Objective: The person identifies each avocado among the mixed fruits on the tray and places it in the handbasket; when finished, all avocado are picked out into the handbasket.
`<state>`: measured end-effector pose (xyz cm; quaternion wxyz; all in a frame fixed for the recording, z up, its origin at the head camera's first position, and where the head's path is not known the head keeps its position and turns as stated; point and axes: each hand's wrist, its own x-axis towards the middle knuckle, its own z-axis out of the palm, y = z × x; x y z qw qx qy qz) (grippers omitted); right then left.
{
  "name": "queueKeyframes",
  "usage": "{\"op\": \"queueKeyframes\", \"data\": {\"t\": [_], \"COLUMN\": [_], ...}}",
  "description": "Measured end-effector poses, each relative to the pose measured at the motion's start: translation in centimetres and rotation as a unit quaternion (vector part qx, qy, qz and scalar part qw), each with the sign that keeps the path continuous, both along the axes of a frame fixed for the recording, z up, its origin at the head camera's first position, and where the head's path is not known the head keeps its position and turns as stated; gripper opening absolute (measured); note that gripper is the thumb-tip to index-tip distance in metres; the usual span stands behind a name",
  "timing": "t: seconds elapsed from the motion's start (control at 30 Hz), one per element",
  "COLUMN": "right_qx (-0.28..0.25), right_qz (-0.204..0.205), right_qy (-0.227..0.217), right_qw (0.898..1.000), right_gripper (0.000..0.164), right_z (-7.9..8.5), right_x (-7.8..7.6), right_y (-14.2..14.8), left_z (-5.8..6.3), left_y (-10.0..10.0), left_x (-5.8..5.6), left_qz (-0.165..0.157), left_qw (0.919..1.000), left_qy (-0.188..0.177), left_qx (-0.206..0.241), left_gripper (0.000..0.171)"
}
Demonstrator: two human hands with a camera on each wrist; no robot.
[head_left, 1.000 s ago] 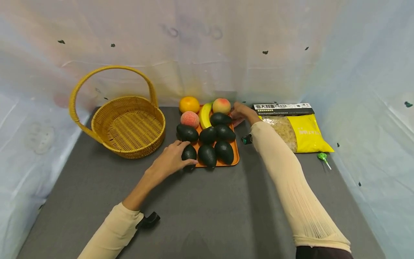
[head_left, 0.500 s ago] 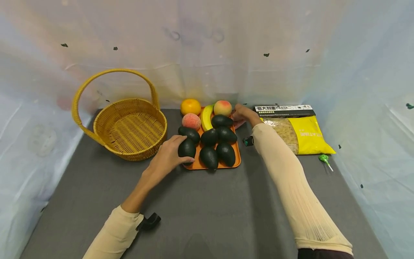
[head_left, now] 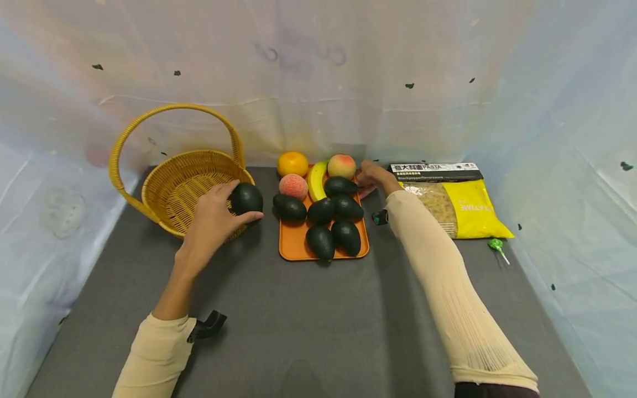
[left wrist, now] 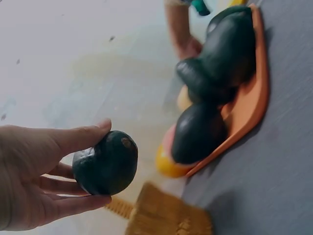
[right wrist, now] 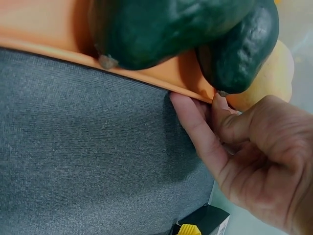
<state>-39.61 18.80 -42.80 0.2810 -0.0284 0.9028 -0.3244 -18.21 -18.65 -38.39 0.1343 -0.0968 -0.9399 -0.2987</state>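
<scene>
My left hand [head_left: 209, 221] holds a dark green avocado [head_left: 247, 199] between thumb and fingers, over the right side of a yellow wicker basket [head_left: 174, 196] with a tall handle. The left wrist view shows this avocado [left wrist: 105, 164] off the table in the fingers. At the far right corner of an orange tray [head_left: 293, 243], my right hand [head_left: 374, 176] pinches the rim; in the right wrist view its thumb [right wrist: 227, 120] is at the tray edge. Several other avocados [head_left: 320, 241] lie on the tray with a banana [head_left: 317, 179] and peaches [head_left: 341, 166].
An orange [head_left: 292, 164] sits at the tray's far left corner, by a fuzzy pink peach [head_left: 293, 187]. To the right lie a black pasta box [head_left: 435, 172], a yellow pasta bag [head_left: 473, 207] and a green lollipop [head_left: 496, 244]. A pale curtain [head_left: 318, 83] hangs behind the grey table [head_left: 308, 315].
My left hand has taken the avocado from the tray's near left corner and carried it left to the basket, baring that corner. The right hand has stayed at the tray's rim.
</scene>
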Motion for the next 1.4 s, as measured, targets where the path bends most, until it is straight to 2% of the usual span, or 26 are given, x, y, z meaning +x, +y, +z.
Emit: {"op": "queueKeyframes", "data": {"t": [0.23,0.37,0.47,0.67,0.93,1.03,1.2,1.4], "right_qx": [-0.022,-0.025,-0.014,-0.016,-0.016,-0.02,-0.03,-0.03], "right_qz": [-0.018,-0.019,-0.015,-0.025,-0.02,-0.028,-0.041,-0.04], "right_qy": [-0.011,-0.02,-0.012,-0.02,-0.013,-0.017,-0.026,-0.024], "right_qw": [1.0,0.999,1.0,0.999,1.0,0.999,0.998,0.998], "right_gripper": [0.026,0.027,0.027,0.024,0.033,0.026,0.011,0.014], "right_z": [-0.4,-0.4,-0.4,-0.5,-0.2,-0.3,0.1,0.0], "right_x": [0.0,0.1,0.0,-0.1,0.2,0.1,0.3,0.3], "right_y": [0.2,0.1,0.0,0.0,0.0,0.0,-0.1,0.2], "left_z": [1.6,2.1,2.1,1.3,0.4,-0.1,-1.0,-2.2], "left_y": [-3.5,-5.7,-7.4,-9.8,-11.1,-11.5,-12.0,-12.6], "left_x": [-1.3,-2.3,-3.2,-5.0,-6.8,-7.4,-8.2,-8.9], "left_qz": [0.047,0.067,0.079,0.092,0.103,0.105,0.104,0.102], "left_qw": [0.9989,0.9977,0.9965,0.9928,0.9841,0.9807,0.978,0.9767], "left_qy": [0.005,0.001,-0.016,-0.057,-0.104,-0.12,-0.133,-0.125], "left_qx": [-0.005,-0.014,-0.024,-0.052,-0.101,-0.112,-0.123,-0.142], "left_gripper": [0.086,0.086,0.086,0.081,0.071,0.072,0.074,0.063]}}
